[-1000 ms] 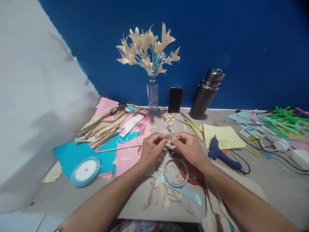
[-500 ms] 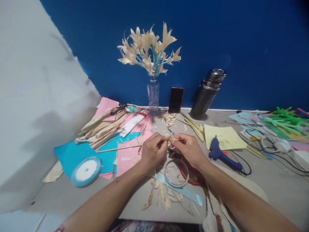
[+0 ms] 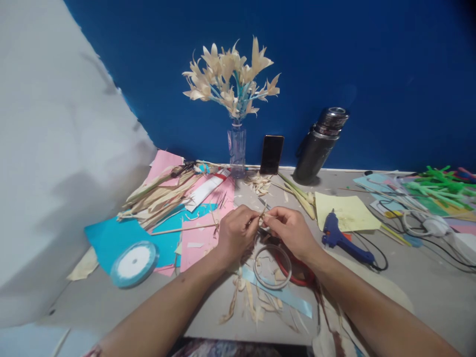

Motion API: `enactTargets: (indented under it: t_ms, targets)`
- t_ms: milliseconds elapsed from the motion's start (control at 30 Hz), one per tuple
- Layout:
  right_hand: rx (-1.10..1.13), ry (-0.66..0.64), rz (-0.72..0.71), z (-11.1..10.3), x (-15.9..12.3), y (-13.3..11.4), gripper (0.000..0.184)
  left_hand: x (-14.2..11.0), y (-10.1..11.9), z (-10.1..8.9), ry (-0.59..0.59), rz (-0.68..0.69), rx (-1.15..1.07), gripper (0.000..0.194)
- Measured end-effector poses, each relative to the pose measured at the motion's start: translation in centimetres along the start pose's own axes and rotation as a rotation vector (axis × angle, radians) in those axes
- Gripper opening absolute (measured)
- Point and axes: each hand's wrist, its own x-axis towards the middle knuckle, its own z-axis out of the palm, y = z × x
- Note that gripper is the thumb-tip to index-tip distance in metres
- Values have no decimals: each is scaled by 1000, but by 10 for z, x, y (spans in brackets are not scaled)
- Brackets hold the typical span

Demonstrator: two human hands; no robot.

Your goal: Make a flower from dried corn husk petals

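My left hand [image 3: 238,230] and my right hand [image 3: 288,228] meet fingertip to fingertip over the middle of the table. Between them they pinch a small strip of dried husk [image 3: 262,214], pale and thin; much of it is hidden by the fingers. Both hands are closed. Just below lie a roll of pale tape [image 3: 256,275] and red-handled scissors [image 3: 305,278], partly covered by my right hand. A light blue ribbon [image 3: 293,300] and loose husk scraps [image 3: 250,300] are spread nearer to me.
A bottle [image 3: 237,148] of husk flowers [image 3: 230,74], a phone [image 3: 271,154] and a flask [image 3: 316,148] stand by the wall. A glue gun [image 3: 344,240] with its cord lies right. Left are a ribbon spool [image 3: 134,264], dried husks [image 3: 163,193] and coloured paper [image 3: 107,238].
The husk strip between my fingertips has turned, its end now pointing more upward. Both hands stay in nearly the same place.
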Motion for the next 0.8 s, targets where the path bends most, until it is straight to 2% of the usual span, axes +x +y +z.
enactTargets:
  t_ms: [167,367,467,567,667,733,800]
  targets:
    - [29,-23,41,1,-2,-2,27,0,-1,-3,-27,77,99,16]
    - [98,-50,68,2,-4,-6,26,1,1,-2,-3,43,-20,16]
    - [101,-91,29,0,-5,-5,22,3,2,-2,26,-21,-158,16]
    - [32,-143,-21,-2,-5,-4,19,4,1,0,22,-172,-297,15]
    - [-103,-125,-48,-5,-2,-2,17,4,0,1,16,-306,-425,16]
    - [-138,-92,-62,-7,0,-1,15,5,1,0,-7,-305,-458,14]
    - [-136,-72,-75,-8,2,-1,13,5,2,-3,-43,-237,-436,13]
